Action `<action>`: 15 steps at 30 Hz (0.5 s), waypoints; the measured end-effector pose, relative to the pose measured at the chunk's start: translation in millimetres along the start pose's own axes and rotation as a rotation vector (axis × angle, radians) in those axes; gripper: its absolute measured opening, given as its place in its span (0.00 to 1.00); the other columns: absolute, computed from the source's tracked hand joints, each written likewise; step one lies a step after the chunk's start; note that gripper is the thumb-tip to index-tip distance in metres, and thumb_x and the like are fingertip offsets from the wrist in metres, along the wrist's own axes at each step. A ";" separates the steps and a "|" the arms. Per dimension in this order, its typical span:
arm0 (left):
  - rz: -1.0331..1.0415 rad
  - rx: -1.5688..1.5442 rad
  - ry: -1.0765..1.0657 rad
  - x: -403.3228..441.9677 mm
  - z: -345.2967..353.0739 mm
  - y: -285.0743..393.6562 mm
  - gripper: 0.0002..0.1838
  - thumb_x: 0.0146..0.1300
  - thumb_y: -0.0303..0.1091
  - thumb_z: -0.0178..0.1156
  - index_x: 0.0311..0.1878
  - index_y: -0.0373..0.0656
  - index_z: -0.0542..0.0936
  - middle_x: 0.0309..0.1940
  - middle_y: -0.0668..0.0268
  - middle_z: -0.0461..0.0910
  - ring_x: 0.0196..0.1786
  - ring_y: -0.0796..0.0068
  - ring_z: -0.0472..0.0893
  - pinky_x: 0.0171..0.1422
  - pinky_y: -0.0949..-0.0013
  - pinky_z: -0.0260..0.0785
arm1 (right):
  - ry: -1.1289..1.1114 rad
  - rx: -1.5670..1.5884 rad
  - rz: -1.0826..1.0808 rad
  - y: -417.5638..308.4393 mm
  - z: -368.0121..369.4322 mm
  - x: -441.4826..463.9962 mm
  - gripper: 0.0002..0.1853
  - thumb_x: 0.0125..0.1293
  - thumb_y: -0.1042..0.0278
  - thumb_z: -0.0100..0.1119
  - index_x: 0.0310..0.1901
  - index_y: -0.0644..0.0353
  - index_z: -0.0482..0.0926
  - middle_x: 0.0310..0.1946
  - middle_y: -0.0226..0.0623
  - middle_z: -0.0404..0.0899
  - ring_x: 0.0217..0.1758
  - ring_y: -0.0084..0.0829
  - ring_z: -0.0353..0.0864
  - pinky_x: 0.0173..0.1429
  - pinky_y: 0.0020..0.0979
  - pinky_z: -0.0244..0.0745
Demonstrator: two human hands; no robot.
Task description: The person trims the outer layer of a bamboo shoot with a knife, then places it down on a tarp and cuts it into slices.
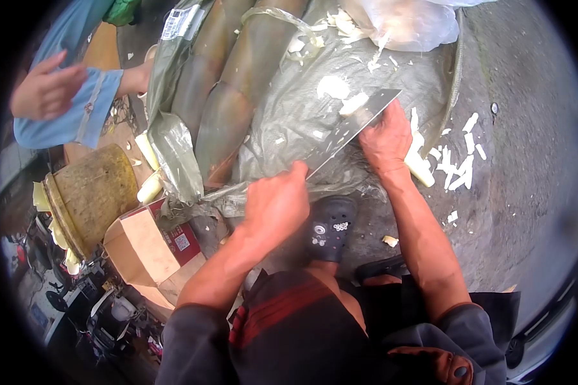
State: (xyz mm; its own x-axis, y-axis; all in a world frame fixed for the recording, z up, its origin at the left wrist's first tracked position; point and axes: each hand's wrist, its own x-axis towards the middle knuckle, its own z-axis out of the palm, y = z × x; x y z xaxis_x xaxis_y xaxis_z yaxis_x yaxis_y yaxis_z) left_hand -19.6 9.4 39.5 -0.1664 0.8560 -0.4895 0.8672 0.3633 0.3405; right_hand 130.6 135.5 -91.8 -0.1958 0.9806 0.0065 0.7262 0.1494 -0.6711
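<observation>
Head camera shows a wide knife held slantwise above a greenish sheet on the ground, its blade spanning both hands. The left hand is closed in a fist around the near end, so the handle is hidden; such a grip probably gives firm control. The right hand is curled at the far end, maybe to steady the blade, but I cannot tell whether it pinches the metal or something behind. Just beside its wrist lies a pale stalk, and white strips are scattered on the bare ground. Long brown stalks rest on the sheet, which seems to keep them off the dirt. Another person's hand is spread, well apart, above a yellowish bucket lying tilted.
</observation>
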 end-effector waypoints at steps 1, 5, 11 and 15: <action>-0.016 0.003 -0.017 2.8 0.5 1.7 0.05 0.61 0.26 0.57 0.39 0.38 0.73 0.24 0.47 0.81 0.29 0.39 0.81 0.35 0.41 0.72 | -0.012 0.016 0.006 0.3 -0.2 0.5 0.18 0.51 0.59 0.69 0.41 0.58 0.77 0.37 0.40 0.77 0.42 0.47 0.78 0.45 0.45 0.69; -0.037 -0.007 -0.024 31.0 17.3 9.6 0.05 0.61 0.26 0.57 0.40 0.38 0.74 0.21 0.45 0.80 0.28 0.37 0.81 0.36 0.40 0.72 | -0.026 -0.014 -0.001 0.3 -1.3 -1.4 0.19 0.50 0.59 0.69 0.41 0.58 0.77 0.38 0.40 0.78 0.42 0.47 0.78 0.46 0.45 0.69; -0.017 0.001 -0.001 76.9 32.2 7.4 0.07 0.62 0.28 0.56 0.42 0.37 0.75 0.24 0.43 0.81 0.31 0.37 0.82 0.40 0.39 0.73 | 0.006 0.007 -0.007 -1.6 -1.0 -5.2 0.20 0.49 0.58 0.68 0.43 0.57 0.79 0.38 0.40 0.79 0.43 0.47 0.79 0.48 0.45 0.69; 0.015 -0.062 0.085 81.1 28.1 1.4 0.08 0.62 0.29 0.56 0.43 0.38 0.75 0.25 0.42 0.81 0.34 0.37 0.82 0.41 0.39 0.72 | 0.025 0.012 -0.003 -0.9 0.1 -2.5 0.19 0.50 0.57 0.67 0.43 0.57 0.79 0.39 0.40 0.79 0.44 0.46 0.79 0.48 0.45 0.70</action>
State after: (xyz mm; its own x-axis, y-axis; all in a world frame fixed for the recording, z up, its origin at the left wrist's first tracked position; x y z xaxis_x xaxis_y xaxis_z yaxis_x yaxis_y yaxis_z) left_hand -18.8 69.0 -22.3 -0.1954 0.8885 -0.4151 0.8394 0.3704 0.3977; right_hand 130.3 132.9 -91.3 -0.1812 0.9831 0.0272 0.7178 0.1511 -0.6796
